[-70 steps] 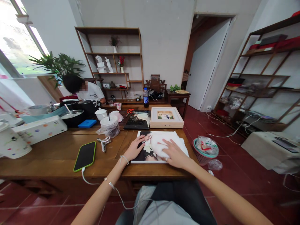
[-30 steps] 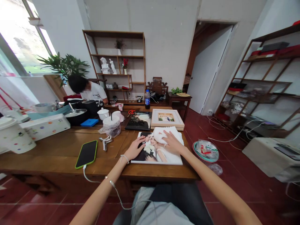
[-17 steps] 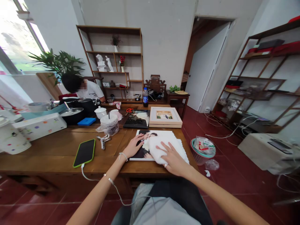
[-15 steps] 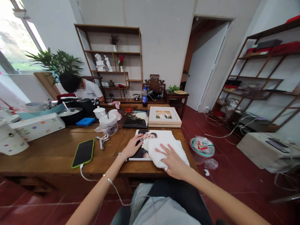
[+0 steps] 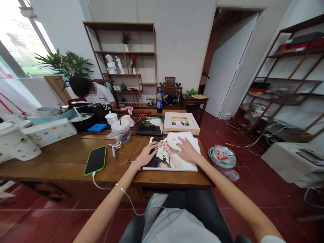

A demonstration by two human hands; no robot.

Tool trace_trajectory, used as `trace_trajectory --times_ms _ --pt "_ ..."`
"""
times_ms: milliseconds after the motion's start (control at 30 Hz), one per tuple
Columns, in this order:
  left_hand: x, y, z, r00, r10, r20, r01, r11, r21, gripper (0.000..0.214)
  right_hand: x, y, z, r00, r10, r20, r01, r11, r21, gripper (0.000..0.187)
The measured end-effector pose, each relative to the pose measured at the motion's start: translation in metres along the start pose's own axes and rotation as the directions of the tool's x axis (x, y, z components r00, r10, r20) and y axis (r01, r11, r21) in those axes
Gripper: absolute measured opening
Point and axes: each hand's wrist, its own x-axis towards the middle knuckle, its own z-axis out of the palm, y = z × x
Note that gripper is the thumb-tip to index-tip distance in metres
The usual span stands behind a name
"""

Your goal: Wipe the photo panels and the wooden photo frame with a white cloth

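**Right hand (image 5: 186, 151) open-palmed on cloth (image 5: 173, 139); left hand (image 5: 146, 155) flat, pinning print (image 5: 174, 164)**

Print lies flat at table (image 5: 63, 158) near-right corner, its front edge just short of the table lip. Frame (image 5: 180, 123) just behind; phone (image 5: 96, 160) well left, bare wood between. Long axis left-right, image top pointing away.

Photo studio workroom: framed portraits (image 5: 180, 123), display shelves (image 5: 125, 57), cluttered wooden table (image 5: 63, 158).
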Motion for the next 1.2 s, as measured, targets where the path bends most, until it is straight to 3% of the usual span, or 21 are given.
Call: trace_trajectory --times_ms 133,367,500,600,800,967,1100,1200 --pt "0.0 -0.001 0.0 1.0 0.0 0.011 0.0 1.0 0.01 0.038 -0.009 -0.014 -0.001 1.0 -0.016 0.01 0.016 1.0 0.015 0.04" --pt "0.0 0.002 0.0 1.0 0.015 -0.01 -0.015 1.0 0.001 0.036 -0.069 -0.065 -0.017 0.983 -0.16 0.085 0.156 0.986 0.054 0.032" --pt "0.0 0.004 0.0 1.0 0.009 -0.012 -0.008 1.0 0.013 0.036 -0.083 -0.077 -0.022 0.971 -0.206 0.121 0.199 0.978 0.07 0.029" --pt "0.0 0.004 -0.001 1.0 0.005 -0.012 -0.005 1.0 0.009 0.036 -0.071 -0.069 -0.021 0.968 -0.221 0.121 0.213 0.974 0.071 0.032" --pt "0.0 0.001 0.0 1.0 -0.007 -0.004 0.007 1.0 0.003 0.037 -0.018 -0.032 -0.009 0.972 -0.226 0.071 0.223 0.974 0.049 0.031" --pt "0.0 0.001 0.0 1.0 -0.008 -0.005 0.008 1.0 -0.005 0.037 0.015 -0.011 0.003 0.99 -0.138 -0.002 0.138 0.99 0.038 0.035" --pt "-0.001 0.002 -0.001 1.0 -0.015 -0.001 0.015 1.0 -0.004 0.037 0.021 -0.012 0.004 0.995 -0.099 0.002 0.099 0.995 0.002 0.04" --pt "0.0 0.002 -0.001 1.0 -0.007 -0.004 0.007 1.0 -0.004 0.037 0.009 -0.024 0.0 0.994 -0.104 0.036 0.105 0.994 -0.01 0.039"
